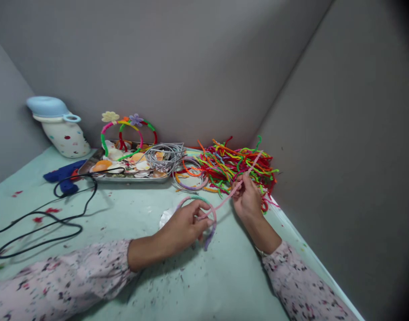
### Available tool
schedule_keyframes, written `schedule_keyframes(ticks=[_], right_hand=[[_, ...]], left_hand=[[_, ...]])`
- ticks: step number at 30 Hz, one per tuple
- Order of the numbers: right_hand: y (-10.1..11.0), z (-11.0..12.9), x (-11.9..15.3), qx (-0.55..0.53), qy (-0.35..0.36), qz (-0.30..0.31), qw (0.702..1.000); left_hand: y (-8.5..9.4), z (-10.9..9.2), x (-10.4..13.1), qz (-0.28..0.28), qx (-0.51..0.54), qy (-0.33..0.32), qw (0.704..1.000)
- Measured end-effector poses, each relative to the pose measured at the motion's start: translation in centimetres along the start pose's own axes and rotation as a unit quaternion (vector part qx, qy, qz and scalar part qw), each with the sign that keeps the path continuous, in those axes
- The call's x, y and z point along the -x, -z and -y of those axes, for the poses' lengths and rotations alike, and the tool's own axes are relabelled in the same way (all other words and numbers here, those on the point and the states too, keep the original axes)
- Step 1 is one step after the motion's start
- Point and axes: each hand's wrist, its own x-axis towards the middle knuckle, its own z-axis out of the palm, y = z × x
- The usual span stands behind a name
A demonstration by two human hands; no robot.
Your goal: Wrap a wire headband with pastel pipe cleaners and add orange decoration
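A pink pipe cleaner [227,199] runs slantwise between my two hands. My right hand [247,198] pinches it near its upper part, in front of the pipe cleaner pile. My left hand [187,223] has its fingers closed around the lower end, thumb and fingertips together. Just behind and under the left hand is a ring wrapped in pastel pipe cleaner [215,218], pink, green and purple, partly hidden by that hand. Whether the left fingers also grip the ring I cannot tell. A whitish crumpled piece [165,217] lies beside the left hand.
At the back right lies a heap of bright pipe cleaners [221,162]. Left of it are coiled grey wire [166,157] and a metal tray [140,180] bearing flower-topped hoops [103,139]. Farther left are a blue glue gun [65,174], its black cord [80,225] and a bottle [65,136].
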Motion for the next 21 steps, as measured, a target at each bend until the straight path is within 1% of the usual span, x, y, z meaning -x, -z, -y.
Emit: schedule_keyframes(ticks=[1, 3, 8, 11, 13, 15, 17, 19, 21], right_hand=[[0.0, 0.0, 0.0, 0.003, -0.002, -0.003, 1.000], [-0.1, 0.2, -0.1, 0.004, -0.006, -0.009, 1.000], [-0.2, 0.8, -0.3, -0.009, -0.012, -0.011, 1.000], [-0.3, 0.9, -0.2, -0.001, -0.009, -0.007, 1.000], [-0.3, 0.7, -0.1, -0.005, -0.012, 0.006, 1.000], [-0.3, 0.4, -0.1, -0.014, -0.019, 0.024, 0.999], [-0.2, 0.3, -0.1, -0.023, -0.020, 0.043, 0.999], [-0.2, 0.2, -0.1, -0.023, -0.013, 0.054, 0.998], [-0.3, 0.2, 0.0, -0.012, -0.007, 0.054, 0.998]], left_hand=[[0.0, 0.2, 0.0, -0.001, -0.009, -0.002, 1.000], [-0.1, 0.3, 0.0, 0.015, -0.001, 0.010, 1.000], [-0.2, 0.1, -0.1, 0.081, 0.093, 0.077, 0.989], [-0.2, -0.3, 0.1, 0.146, 0.181, 0.134, 0.963], [-0.1, -0.6, 0.4, 0.195, 0.241, 0.173, 0.935], [-0.1, -0.7, 0.6, 0.231, 0.276, 0.206, 0.910], [-0.1, -0.8, 0.8, 0.238, 0.287, 0.216, 0.902], [-0.2, -0.7, 0.8, 0.224, 0.283, 0.200, 0.911], [-0.3, -0.6, 0.8, 0.197, 0.269, 0.173, 0.927]])
